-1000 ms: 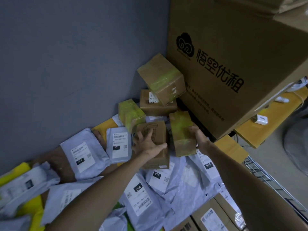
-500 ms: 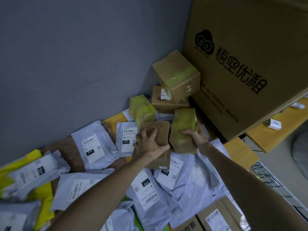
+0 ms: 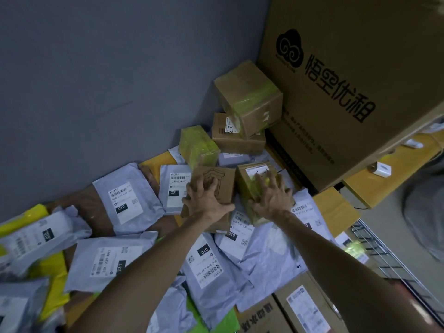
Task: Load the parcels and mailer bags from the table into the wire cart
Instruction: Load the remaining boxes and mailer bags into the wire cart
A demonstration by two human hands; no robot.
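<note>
Two hands are clamping onto two small boxes in the parcel heap.

A big printed carton [image 3: 336,104] is looming at the back right, and the wire cart [image 3: 374,246] is showing just right of the pile. Grey mailer bags [image 3: 264,260] are lying in a soft, slippery layer underneath. On them, the plain box [image 3: 223,179] and the taped box [image 3: 247,188] are sitting close side by side. The left hand [image 3: 206,203] is clawing over the plain box, fingers spread, thumb on its near edge. The right hand [image 3: 271,200] is gripping the taped box likewise. Both boxes are looking light and stiff. The glossy tape may slide, so holding them by opposite edges seems safest.
</note>
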